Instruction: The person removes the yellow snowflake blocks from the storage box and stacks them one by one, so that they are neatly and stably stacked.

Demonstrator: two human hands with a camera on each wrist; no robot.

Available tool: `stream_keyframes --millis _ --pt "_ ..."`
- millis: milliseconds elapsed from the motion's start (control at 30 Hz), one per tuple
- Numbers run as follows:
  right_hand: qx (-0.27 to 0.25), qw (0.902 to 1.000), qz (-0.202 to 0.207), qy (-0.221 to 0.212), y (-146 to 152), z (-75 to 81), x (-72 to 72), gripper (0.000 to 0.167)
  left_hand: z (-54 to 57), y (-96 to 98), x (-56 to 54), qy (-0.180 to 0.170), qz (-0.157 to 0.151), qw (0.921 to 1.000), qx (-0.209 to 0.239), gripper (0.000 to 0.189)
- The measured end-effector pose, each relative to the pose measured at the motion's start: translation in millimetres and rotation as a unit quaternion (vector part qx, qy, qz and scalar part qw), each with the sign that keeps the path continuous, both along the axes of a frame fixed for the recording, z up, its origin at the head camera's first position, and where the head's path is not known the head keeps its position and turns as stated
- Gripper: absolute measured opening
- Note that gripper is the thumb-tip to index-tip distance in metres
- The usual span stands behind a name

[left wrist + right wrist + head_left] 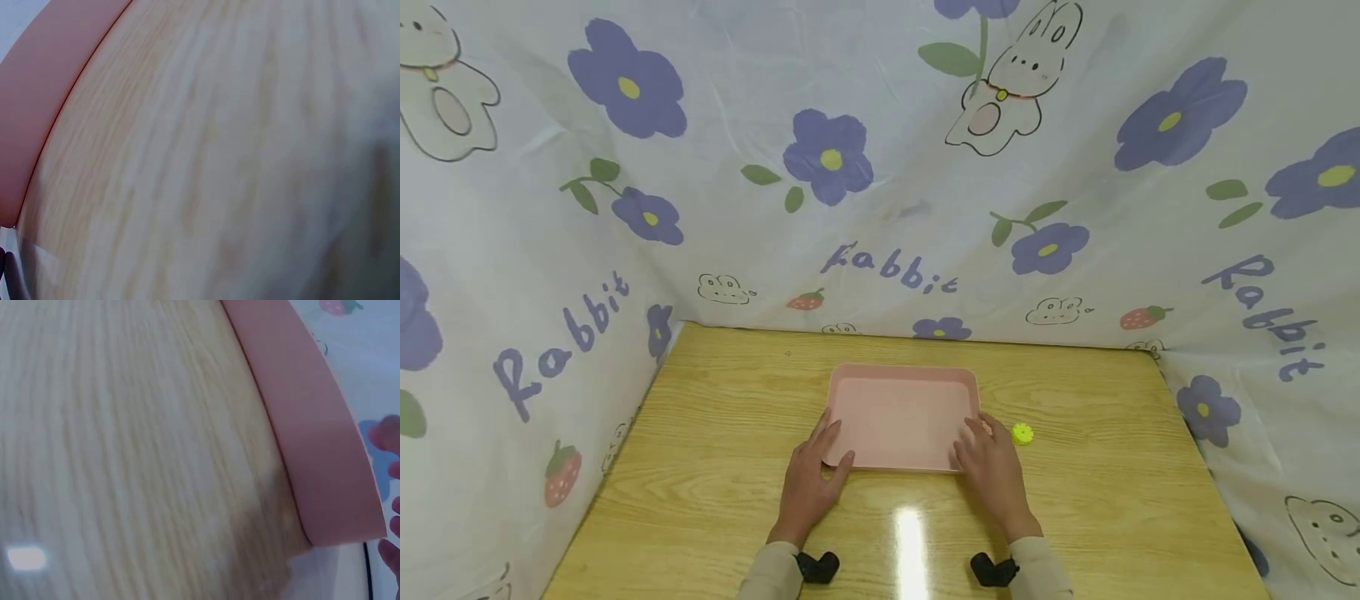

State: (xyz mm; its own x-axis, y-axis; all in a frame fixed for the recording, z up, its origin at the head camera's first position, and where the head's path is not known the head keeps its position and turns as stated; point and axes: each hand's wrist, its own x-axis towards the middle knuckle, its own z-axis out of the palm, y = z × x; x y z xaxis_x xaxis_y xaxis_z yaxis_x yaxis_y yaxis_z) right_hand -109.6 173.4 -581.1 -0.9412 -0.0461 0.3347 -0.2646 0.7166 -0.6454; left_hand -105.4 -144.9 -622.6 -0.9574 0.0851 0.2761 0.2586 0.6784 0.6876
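A shallow pink rectangular tray [901,421] lies flat on the wooden table, with nothing in it. At its left front corner is my left hand [811,479], fingers extended along the left side and thumb spread toward the front edge. My right hand [996,475] is at the right front corner, its fingers loosely bent about the rim. In the right wrist view, fingertips [389,432] appear beside the tray's wall [312,444]. The left wrist view shows the tray's wall [44,94] with only a bit of finger at the lower left.
A small yellow-green disc with a scalloped edge [1022,433] lies on the table [1112,475], just right of my right hand. White cloth [895,208] printed with flowers and rabbits hangs behind the table and along both sides. Black wrist mounts [818,567] sit at my cuffs.
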Motion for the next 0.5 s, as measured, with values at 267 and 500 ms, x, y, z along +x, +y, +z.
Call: stream_keyframes --millis 267,500 --pt "0.048 0.9969 0.053 -0.034 -15.6 -6.6 10.8 0.067 1.7 2.9 2.3 -0.002 -0.003 1.0 -0.001 0.056" --pt "0.092 0.9937 0.054 -0.035 -21.0 -11.8 9.7 0.062 1.1 1.7 -0.2 0.006 -0.003 0.9999 -0.013 0.058"
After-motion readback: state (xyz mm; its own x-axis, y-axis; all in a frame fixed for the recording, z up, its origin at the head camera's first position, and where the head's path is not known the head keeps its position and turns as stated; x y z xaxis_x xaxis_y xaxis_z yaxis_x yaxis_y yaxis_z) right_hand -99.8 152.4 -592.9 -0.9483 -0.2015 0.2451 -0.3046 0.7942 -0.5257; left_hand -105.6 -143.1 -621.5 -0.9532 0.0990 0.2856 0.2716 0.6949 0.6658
